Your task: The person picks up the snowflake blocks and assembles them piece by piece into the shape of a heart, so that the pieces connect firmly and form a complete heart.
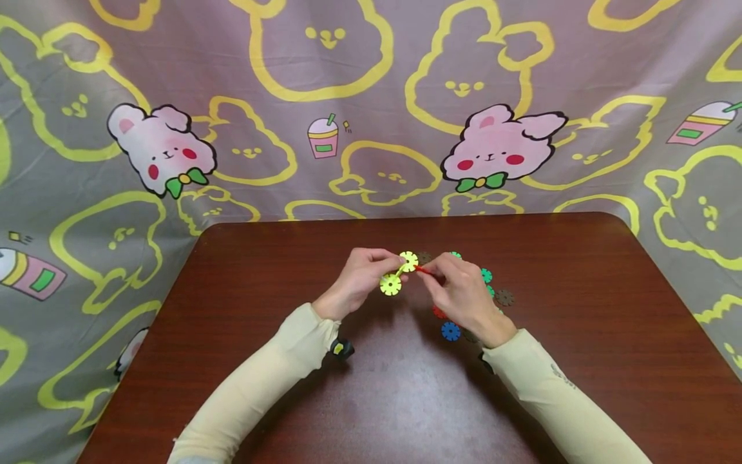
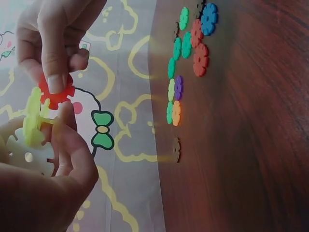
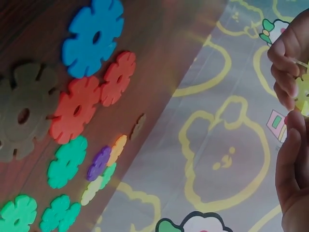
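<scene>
Glossy reddish-brown table (image 1: pixel 608 290), notched discs (image 1: pixel 445 332) lying flat, blue, red, green, purple, orange, brown

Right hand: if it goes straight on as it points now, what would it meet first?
Probably the upper yellow disc, just beyond the red piece the right hand pinches; exact gap unclear.

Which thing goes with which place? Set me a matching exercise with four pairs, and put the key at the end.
Things:
1. Joined yellow discs
2. Red disc beside those yellow discs
3. Blue disc
4. Patterned cloth

Places:
A. Lying on the table
B. Pinched in the right hand
C. Hanging behind the table
D. Held in the left hand

Right pairs: 1-D, 2-B, 3-A, 4-C.
</scene>
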The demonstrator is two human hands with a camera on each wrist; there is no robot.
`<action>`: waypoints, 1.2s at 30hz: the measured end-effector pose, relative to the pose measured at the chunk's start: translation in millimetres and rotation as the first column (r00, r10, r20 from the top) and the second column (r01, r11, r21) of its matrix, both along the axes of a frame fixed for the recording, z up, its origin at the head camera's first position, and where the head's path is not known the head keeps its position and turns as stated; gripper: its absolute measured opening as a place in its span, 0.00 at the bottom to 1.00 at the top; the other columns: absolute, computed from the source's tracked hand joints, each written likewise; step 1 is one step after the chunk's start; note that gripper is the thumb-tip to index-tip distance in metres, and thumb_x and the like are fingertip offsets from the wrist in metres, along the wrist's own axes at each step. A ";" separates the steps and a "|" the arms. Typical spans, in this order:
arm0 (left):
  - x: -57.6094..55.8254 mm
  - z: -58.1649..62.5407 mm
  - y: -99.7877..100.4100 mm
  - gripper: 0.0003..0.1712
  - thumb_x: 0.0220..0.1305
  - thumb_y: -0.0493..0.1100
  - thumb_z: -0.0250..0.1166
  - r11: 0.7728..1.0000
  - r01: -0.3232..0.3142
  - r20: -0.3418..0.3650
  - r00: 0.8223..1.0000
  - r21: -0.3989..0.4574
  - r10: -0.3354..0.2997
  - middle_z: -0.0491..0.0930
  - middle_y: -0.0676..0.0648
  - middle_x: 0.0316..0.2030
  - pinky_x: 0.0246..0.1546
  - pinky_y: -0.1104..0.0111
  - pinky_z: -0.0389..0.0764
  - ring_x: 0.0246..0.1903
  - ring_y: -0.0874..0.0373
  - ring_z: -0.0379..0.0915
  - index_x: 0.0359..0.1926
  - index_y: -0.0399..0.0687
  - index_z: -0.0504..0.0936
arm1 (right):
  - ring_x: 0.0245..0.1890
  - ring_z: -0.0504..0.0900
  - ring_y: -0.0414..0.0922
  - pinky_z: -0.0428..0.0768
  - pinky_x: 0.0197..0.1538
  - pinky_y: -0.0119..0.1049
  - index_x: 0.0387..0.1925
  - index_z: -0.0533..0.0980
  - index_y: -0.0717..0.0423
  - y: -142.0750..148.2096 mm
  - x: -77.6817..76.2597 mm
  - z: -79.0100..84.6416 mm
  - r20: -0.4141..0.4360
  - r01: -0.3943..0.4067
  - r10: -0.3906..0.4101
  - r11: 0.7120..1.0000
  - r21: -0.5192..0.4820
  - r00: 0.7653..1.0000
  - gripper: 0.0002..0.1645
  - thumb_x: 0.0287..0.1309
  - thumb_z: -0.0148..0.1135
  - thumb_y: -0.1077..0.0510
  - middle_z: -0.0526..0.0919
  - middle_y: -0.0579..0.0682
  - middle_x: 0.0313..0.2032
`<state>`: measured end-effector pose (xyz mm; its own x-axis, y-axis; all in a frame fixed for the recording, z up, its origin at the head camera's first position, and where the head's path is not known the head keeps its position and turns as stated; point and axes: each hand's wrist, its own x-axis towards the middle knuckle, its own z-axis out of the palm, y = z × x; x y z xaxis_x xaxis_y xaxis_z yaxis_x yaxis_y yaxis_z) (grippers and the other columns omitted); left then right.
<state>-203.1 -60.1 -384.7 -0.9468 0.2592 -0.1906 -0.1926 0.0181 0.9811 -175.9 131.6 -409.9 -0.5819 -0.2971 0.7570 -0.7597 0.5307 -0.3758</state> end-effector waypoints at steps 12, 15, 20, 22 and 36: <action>0.5 4.9 -0.7 0.12 0.62 0.36 0.65 0.999 0.040 -0.025 0.999 -0.003 -0.040 0.86 0.38 0.31 0.27 0.73 0.78 0.27 0.59 0.83 0.40 0.29 0.85 | 0.17 0.72 0.37 0.69 0.21 0.26 0.26 0.78 0.59 -3.9 1.6 5.3 0.002 0.017 -0.017 1.000 -0.018 1.000 0.09 0.45 0.73 0.67 0.80 0.49 0.22; 0.4 4.9 -0.5 0.12 0.63 0.36 0.64 0.999 0.046 -0.026 0.999 0.003 -0.046 0.86 0.33 0.34 0.28 0.73 0.78 0.29 0.58 0.83 0.41 0.29 0.85 | 0.17 0.73 0.37 0.71 0.21 0.26 0.27 0.78 0.59 -3.4 0.8 5.4 0.007 -0.002 0.002 1.000 -0.025 1.000 0.10 0.44 0.74 0.67 0.80 0.49 0.23; -0.2 4.7 -1.8 0.12 0.66 0.38 0.61 0.998 0.066 0.028 0.997 -0.010 -0.066 0.85 0.37 0.38 0.29 0.73 0.80 0.30 0.59 0.84 0.43 0.31 0.83 | 0.20 0.76 0.37 0.76 0.24 0.27 0.28 0.78 0.59 -3.1 -1.3 6.1 0.013 0.002 -0.001 1.000 -0.004 1.000 0.12 0.43 0.76 0.65 0.81 0.49 0.25; -0.5 4.3 -2.6 0.13 0.67 0.39 0.60 0.997 0.079 0.063 0.995 -0.011 -0.078 0.84 0.43 0.38 0.30 0.71 0.81 0.31 0.58 0.85 0.44 0.32 0.82 | 0.21 0.77 0.36 0.77 0.26 0.28 0.28 0.79 0.59 -3.2 -1.7 6.1 0.026 0.017 -0.017 1.000 0.009 1.000 0.12 0.44 0.76 0.64 0.82 0.49 0.25; -0.7 5.6 -11.5 0.21 0.60 0.29 0.63 0.978 0.206 0.046 0.977 0.038 -0.208 0.82 0.44 0.38 0.33 0.71 0.81 0.33 0.59 0.83 0.55 0.33 0.72 | 0.24 0.78 0.37 0.80 0.27 0.32 0.31 0.80 0.57 1.1 -3.6 3.3 0.122 0.029 -0.030 1.000 0.004 0.992 0.12 0.46 0.76 0.59 0.82 0.48 0.28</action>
